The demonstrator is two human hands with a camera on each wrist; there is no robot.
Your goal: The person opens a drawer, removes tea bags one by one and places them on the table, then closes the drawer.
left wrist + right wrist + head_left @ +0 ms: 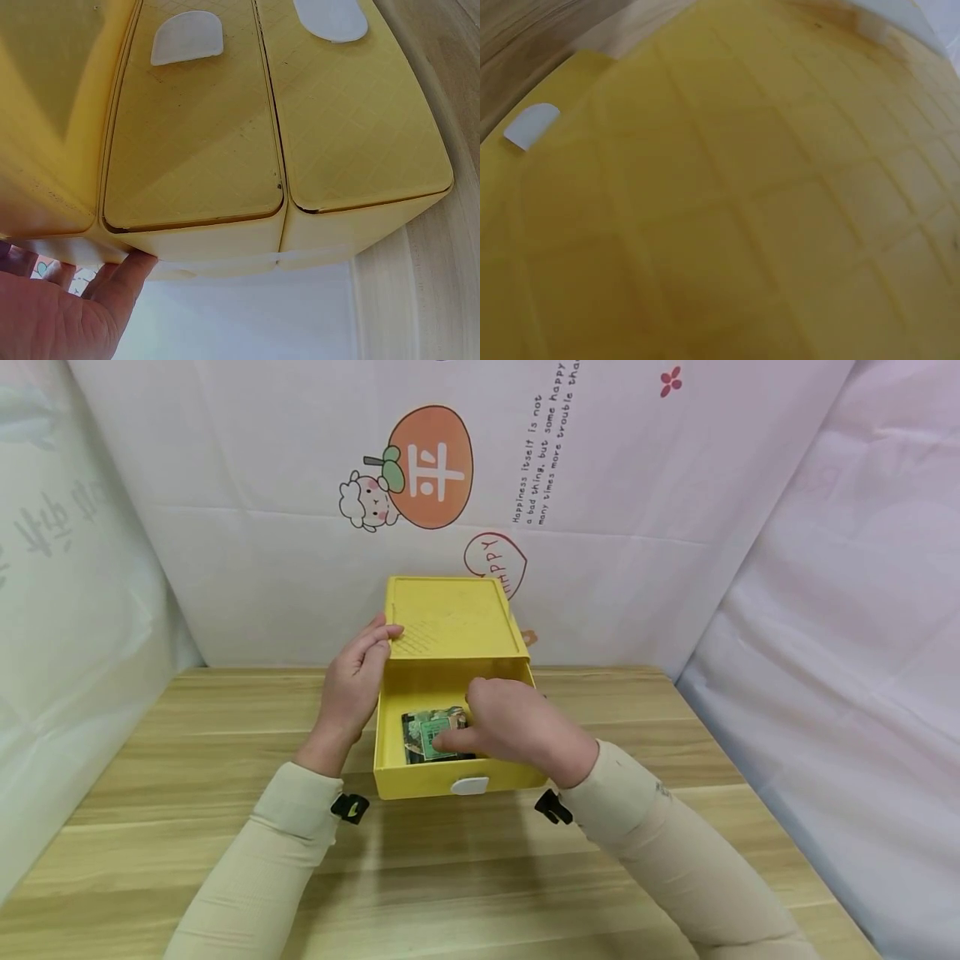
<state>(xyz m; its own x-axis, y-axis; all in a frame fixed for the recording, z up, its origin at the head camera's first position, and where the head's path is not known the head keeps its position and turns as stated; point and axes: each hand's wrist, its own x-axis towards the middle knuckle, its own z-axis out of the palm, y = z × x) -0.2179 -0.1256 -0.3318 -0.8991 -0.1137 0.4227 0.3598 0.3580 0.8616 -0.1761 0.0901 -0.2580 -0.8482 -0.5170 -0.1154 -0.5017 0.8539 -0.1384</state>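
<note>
One cabinet: my left hand is resting extended fingers against its nine o'clock side.
Drawer: my right hand is reaching in, thumb over the card; whether I'm pinching it, I cannot tell.
Card: is lying inside the drawer, toward seven o'clock.

Long sleeves in pale cream cloth cover both arms. The left sleeve, at the lower left of the head view, has a finely ribbed surface and ends in a broad, smoother cuff. The right sleeve, at the lower right, matches it in colour, with soft creases and a small grey mark. A small black wrist piece sits beside each cuff: the left one bears a yellow-green mark, while the right one looks angular and plain black.
</note>
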